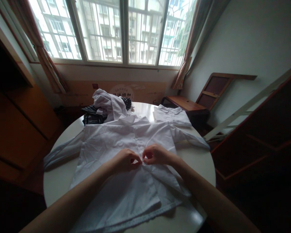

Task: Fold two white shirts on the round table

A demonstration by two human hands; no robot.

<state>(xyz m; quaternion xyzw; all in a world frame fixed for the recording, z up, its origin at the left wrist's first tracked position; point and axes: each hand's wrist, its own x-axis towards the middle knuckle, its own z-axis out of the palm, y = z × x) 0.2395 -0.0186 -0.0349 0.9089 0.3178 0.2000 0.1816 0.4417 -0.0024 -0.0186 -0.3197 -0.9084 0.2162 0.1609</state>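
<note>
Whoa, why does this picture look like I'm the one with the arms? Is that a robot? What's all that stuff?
No robot here! This is a person working with bare hands. There's just one picture, from a camera worn on the person's head, looking forward and down, so the arms seem like yours.

The left hand and right hand nearly meet, fingertips pinching the front of a white shirt. It lies spread out on a round white table, sleeves out to both sides.

Farther back are a folded white garment on the right and a crumpled pile of clothes on the left, with some dark striped cloth.
</note>
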